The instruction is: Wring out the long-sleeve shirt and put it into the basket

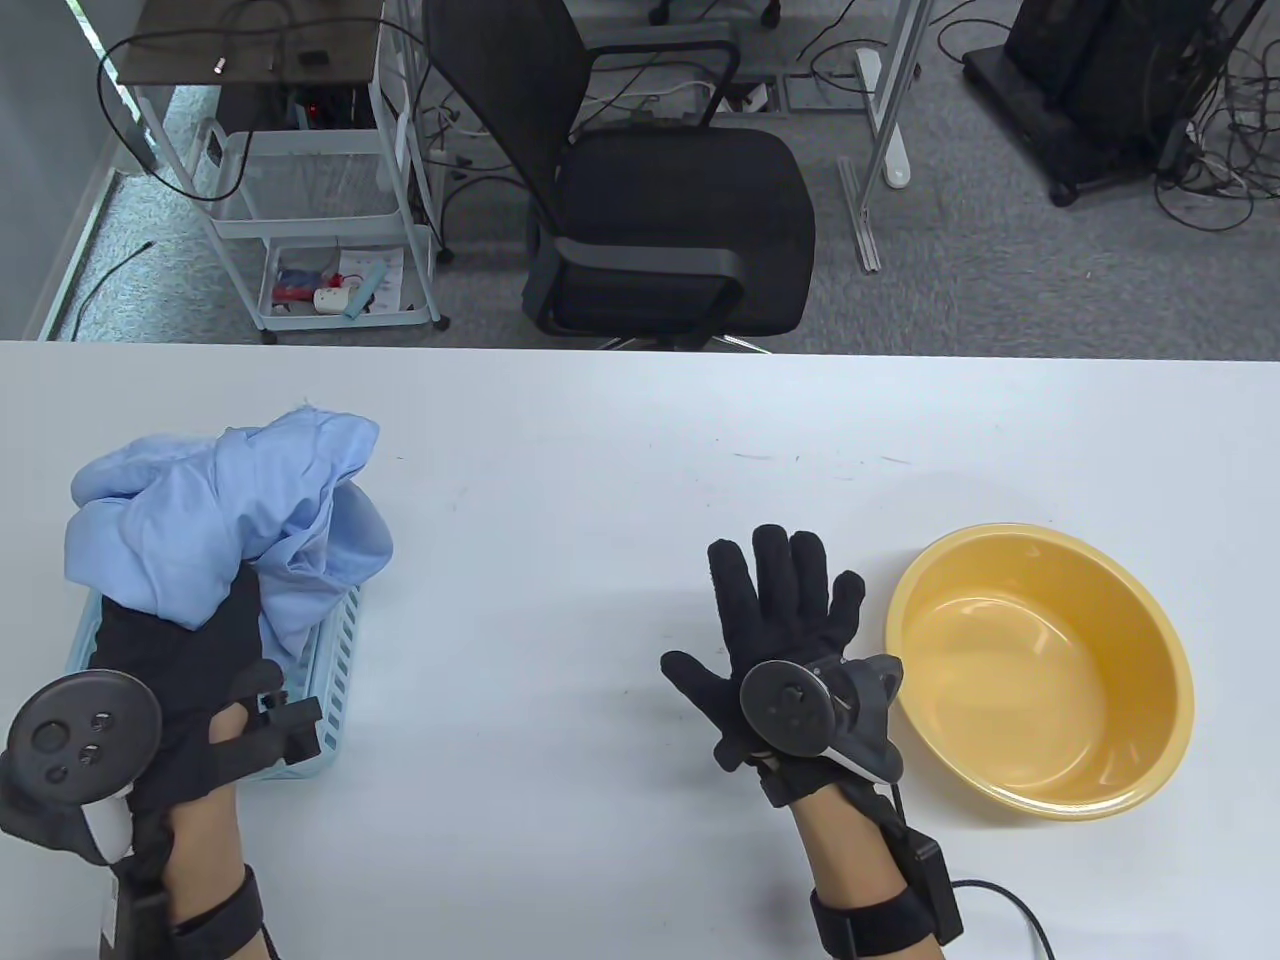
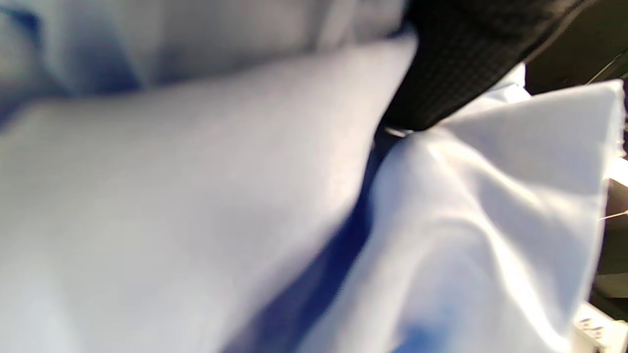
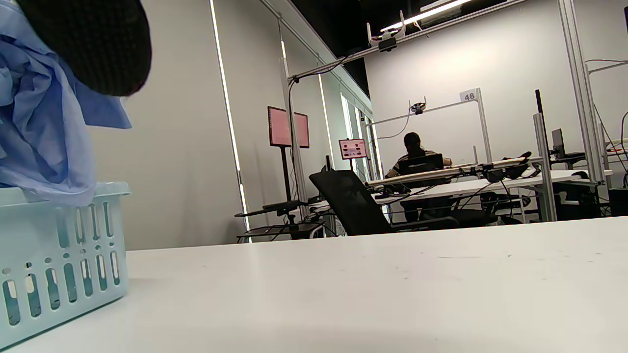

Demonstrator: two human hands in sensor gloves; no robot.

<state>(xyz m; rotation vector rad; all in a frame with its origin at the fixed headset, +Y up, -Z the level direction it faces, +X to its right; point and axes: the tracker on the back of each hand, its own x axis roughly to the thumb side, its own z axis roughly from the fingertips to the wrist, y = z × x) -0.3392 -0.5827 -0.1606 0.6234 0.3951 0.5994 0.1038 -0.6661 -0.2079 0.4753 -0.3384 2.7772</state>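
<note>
The light blue long-sleeve shirt [image 1: 220, 500] is bunched in a heap over the pale blue slotted basket [image 1: 335, 650] at the table's left. My left hand [image 1: 180, 650] reaches into it from below; its fingers are buried in the cloth and grip it. In the left wrist view a gloved finger [image 2: 461, 59] lies against folds of the shirt [image 2: 196, 196]. My right hand [image 1: 780, 610] hovers over the bare table, fingers spread and holding nothing. The right wrist view shows the shirt [image 3: 44, 137] spilling over the basket [image 3: 59, 255] rim.
A yellow basin [image 1: 1040, 660] stands just right of my right hand. The white table [image 1: 600, 480] stretches between basket and basin. Behind its far edge are a black office chair [image 1: 670, 200] and a white cart [image 1: 320, 190].
</note>
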